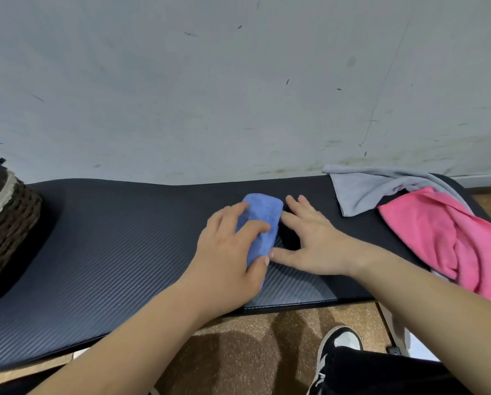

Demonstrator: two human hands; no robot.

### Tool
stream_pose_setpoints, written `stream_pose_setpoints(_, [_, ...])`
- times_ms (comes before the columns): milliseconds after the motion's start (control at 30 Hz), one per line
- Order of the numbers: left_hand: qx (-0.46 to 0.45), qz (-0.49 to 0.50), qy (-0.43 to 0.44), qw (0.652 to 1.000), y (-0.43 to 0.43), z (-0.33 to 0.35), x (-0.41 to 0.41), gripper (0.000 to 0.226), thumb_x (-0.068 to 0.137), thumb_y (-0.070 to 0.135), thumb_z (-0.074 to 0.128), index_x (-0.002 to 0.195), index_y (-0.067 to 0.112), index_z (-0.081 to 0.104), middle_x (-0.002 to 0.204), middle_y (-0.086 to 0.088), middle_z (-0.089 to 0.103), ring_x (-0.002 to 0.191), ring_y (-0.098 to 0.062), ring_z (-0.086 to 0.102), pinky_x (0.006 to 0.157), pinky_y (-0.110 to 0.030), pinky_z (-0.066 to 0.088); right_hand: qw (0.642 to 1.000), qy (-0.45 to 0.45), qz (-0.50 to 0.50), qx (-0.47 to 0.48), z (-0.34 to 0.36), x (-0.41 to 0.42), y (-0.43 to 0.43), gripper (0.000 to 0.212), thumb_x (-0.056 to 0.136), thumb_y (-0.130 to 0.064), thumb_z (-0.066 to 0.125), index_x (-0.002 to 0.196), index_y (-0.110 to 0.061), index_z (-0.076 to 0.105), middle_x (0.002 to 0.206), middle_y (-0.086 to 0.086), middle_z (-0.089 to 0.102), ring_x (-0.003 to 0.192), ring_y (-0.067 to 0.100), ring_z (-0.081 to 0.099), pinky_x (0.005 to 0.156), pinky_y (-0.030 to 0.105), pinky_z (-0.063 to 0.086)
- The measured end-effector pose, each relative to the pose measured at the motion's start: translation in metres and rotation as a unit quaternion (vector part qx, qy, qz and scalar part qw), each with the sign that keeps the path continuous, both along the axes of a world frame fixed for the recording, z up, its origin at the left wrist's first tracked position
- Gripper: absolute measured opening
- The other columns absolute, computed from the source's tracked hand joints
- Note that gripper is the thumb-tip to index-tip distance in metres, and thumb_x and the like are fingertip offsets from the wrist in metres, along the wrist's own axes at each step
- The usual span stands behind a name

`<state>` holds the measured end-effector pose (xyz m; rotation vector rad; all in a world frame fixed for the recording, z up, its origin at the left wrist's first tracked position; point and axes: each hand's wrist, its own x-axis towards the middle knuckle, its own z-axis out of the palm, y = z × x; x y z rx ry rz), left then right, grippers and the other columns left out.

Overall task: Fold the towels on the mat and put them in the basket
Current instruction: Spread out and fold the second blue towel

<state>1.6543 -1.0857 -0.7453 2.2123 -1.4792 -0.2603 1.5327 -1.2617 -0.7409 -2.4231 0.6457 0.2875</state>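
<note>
I see the folded blue towel lying on the mat. My left hand grips it, fingers curled over its top and thumb against its near edge. My right hand lies flat just right of the blue towel, fingers straight and spread, holding nothing. The grey towel and pink towel lie crumpled farther right of it, and the basket stands far left.

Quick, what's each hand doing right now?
Left hand: grips the folded blue cloth towel.
Right hand: open, flat on the black ribbed mat.
</note>
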Motion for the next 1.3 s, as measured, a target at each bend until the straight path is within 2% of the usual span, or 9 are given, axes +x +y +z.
stream_pose_setpoints(133, [0.03,-0.003,-0.025,0.999,-0.003,-0.004,-0.015,0.056,0.095,0.056,0.034,0.139,0.03,0.058,0.164,-0.004,0.029,0.142,-0.025,0.028,0.115,-0.045,0.033,0.989,-0.099,-0.107,-0.008,0.008,0.004,-0.012,0.051,0.1,-0.026,0.055,0.15,-0.022,0.049,0.165,0.002,0.033,0.157,0.014,0.018,0.122,0.024,0.015])
stream_pose_setpoints(300, [0.046,-0.019,0.078,0.996,-0.003,0.012,-0.012,0.057,0.099,0.05,0.024,0.146,0.034,0.052,0.169,0.001,0.018,0.148,-0.017,0.015,0.122,-0.042,0.023,0.988,-0.126,-0.089,0.005,0.001,0.012,-0.008,0.026,0.1,-0.037,0.058,0.121,-0.024,0.068,0.121,-0.007,0.068,0.126,0.01,0.055,0.11,0.023,0.037])
stream_pose_setpoints(433, [0.076,0.044,0.019,0.996,0.007,0.015,-0.002,0.07,0.089,0.059,0.048,0.152,0.03,0.038,0.161,0.004,0.029,0.141,-0.022,0.032,0.114,-0.037,0.036,0.989,-0.11,-0.097,0.011,-0.004,0.013,-0.012,0.022,0.099,-0.04,0.06,0.113,-0.024,0.068,0.114,-0.006,0.067,0.134,0.014,0.048,0.101,0.022,0.035])
stream_pose_setpoints(567, [0.178,0.111,-0.032,0.977,0.008,0.013,-0.005,0.059,0.076,0.075,0.052,0.108,0.026,0.051,0.112,0.009,0.047,0.102,-0.017,0.043,0.089,-0.033,0.047,0.991,-0.099,-0.085,0.009,0.002,0.013,-0.008,0.025,0.101,-0.037,0.06,0.121,-0.023,0.066,0.119,-0.006,0.067,0.15,0.015,0.033,0.113,0.021,0.026])
stream_pose_setpoints(800, [0.111,0.09,0.115,0.983,0.023,0.033,0.009,0.04,0.073,0.037,0.074,0.097,0.032,0.043,0.091,0.011,0.057,0.079,-0.01,0.056,0.065,-0.034,0.05,0.997,-0.069,0.036,0.009,0.034,0.012,0.007,0.096,0.083,-0.01,0.071,0.161,-0.036,0.021,0.168,-0.011,0.02,0.157,0.006,0.004,0.122,0.022,0.012])
stream_pose_setpoints(900, [0.069,0.078,0.167,0.98,0.042,0.052,0.024,0.039,0.068,0.033,0.078,0.098,0.035,0.053,0.092,0.011,0.066,0.082,-0.009,0.062,0.071,-0.039,0.056,0.995,-0.063,0.083,0.007,0.05,0.015,0.018,0.064,0.076,-0.014,0.078,0.134,-0.033,0.059,0.146,-0.02,0.046,0.15,0.005,0.029,0.118,0.023,0.03])
stream_pose_setpoints(967, [0.033,0.089,0.198,0.976,0.059,0.065,0.034,0.042,0.066,0.028,0.082,0.1,0.037,0.059,0.094,0.015,0.069,0.084,-0.006,0.066,0.072,-0.033,0.058,0.994,-0.075,0.052,0.052,0.062,0.018,0.027,0.045,0.071,-0.018,0.082,0.109,-0.033,0.064,0.119,-0.017,0.067,0.116,0.005,0.062,0.095,0.034,0.053])
stream_pose_setpoints(1067, [-0.014,0.125,0.219,0.967,0.085,0.083,0.047,0.057,0.063,0.028,0.091,0.108,0.04,0.059,0.098,0.022,0.069,0.089,0.003,0.066,0.069,-0.015,0.053,0.989,-0.107,0.014,0.105,0.078,0.027,0.043,0.037,0.069,-0.017,0.081,0.098,-0.031,0.062,0.098,-0.006,0.071,0.083,0.01,0.066,0.079,0.039,0.057])
stream_pose_setpoints(1300, [-0.1,0.192,0.294,0.931,0.14,0.114,0.079,0.069,0.063,0.036,0.097,0.12,0.033,0.057,0.11,0.009,0.071,0.096,-0.004,0.071,0.089,-0.032,0.06,0.919,-0.229,-0.125,0.296,0.091,0.056,0.106,0.045,0.09,-0.009,0.069,0.126,-0.033,0.058,0.117,-0.007,0.073,0.109,0.011,0.071,0.096,0.034,0.059])
